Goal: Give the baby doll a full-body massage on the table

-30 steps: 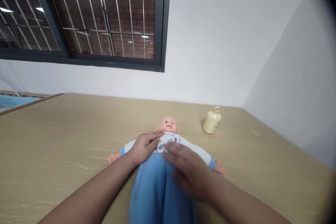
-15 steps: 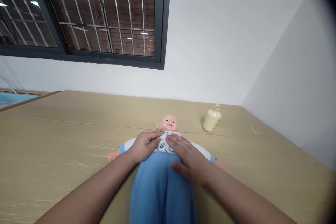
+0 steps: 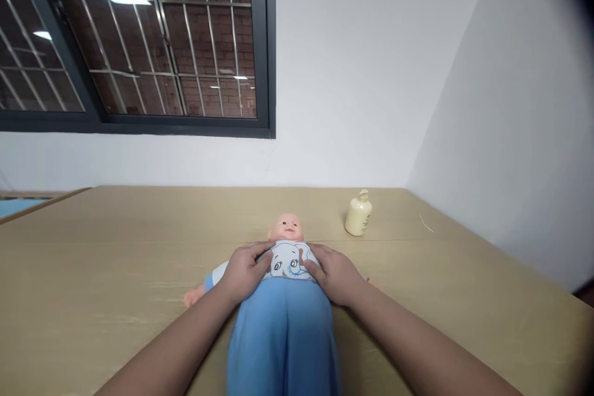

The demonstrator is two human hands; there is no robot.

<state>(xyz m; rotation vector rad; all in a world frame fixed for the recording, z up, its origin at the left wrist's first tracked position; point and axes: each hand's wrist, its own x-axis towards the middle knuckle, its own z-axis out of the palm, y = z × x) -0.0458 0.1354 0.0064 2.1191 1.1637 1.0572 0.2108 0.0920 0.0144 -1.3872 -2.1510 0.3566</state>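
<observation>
Baby doll (image 3: 284, 300), one only, lies face up on a smooth, tan tabletop (image 3: 116, 297) crossed by one thin seam. Taking its chest as the clock's centre, one bald, rounded, plastic-looking head (image 3: 288, 229) sits at 12 o'clock and soft blue trousers (image 3: 283, 340) run to 6, in two tapering legs. One white shirt (image 3: 284, 260) bears a printed animal face with two eyes. Two bare hands lie apart, neither clamped: the left hand (image 3: 248, 271) rests along the torso at 9 o'clock, the right hand (image 3: 338, 273) at 3, fingers flat, thumbs pointing inward. One glossy, cream pump bottle (image 3: 358, 216) stands upright at 2 o'clock; one thin, curved, pale strand (image 3: 426, 223) lies farther out, between 2 and 3. At 11 is one dark-framed window (image 3: 162, 125) with metal bars.
</observation>
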